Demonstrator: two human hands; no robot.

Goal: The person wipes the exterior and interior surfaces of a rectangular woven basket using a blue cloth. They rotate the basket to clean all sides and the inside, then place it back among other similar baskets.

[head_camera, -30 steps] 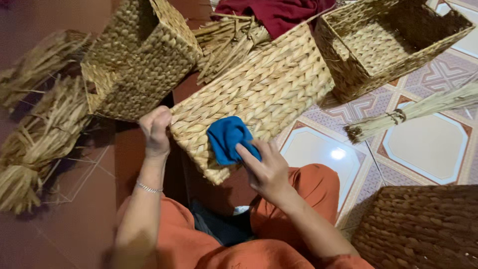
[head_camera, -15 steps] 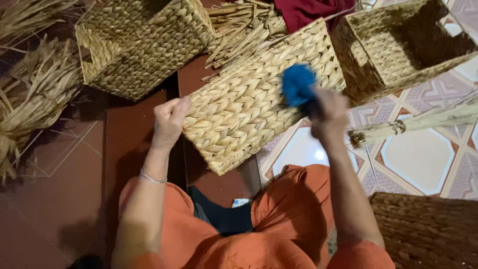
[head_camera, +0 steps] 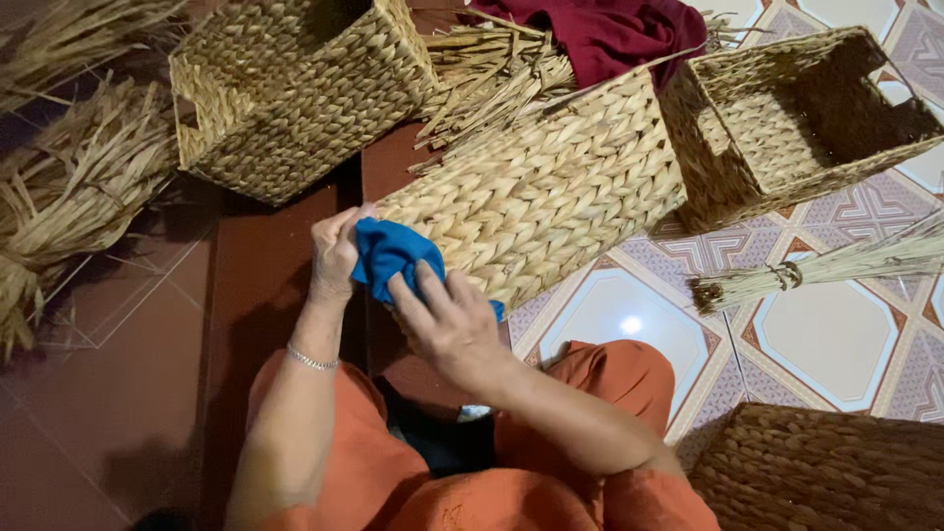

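Observation:
A pale woven straw basket (head_camera: 551,192) lies tilted in front of me, its side facing up. My left hand (head_camera: 334,258) grips the basket's near left corner. My right hand (head_camera: 447,315) presses a blue cloth (head_camera: 388,251) against that same corner, right beside my left hand. Part of the cloth is hidden under my fingers. My orange-clad legs fill the bottom of the view.
A second woven basket (head_camera: 295,93) stands at the upper left, a third (head_camera: 796,118) at the upper right, a darker one (head_camera: 826,472) at the lower right. Loose straw bundles (head_camera: 69,197) lie left, a tied bundle (head_camera: 816,265) right, a maroon cloth (head_camera: 600,34) behind.
My right hand has drawn the blue cloth from the basket's far right end back across its side to the near left corner. My left hand kept its hold on the basket.

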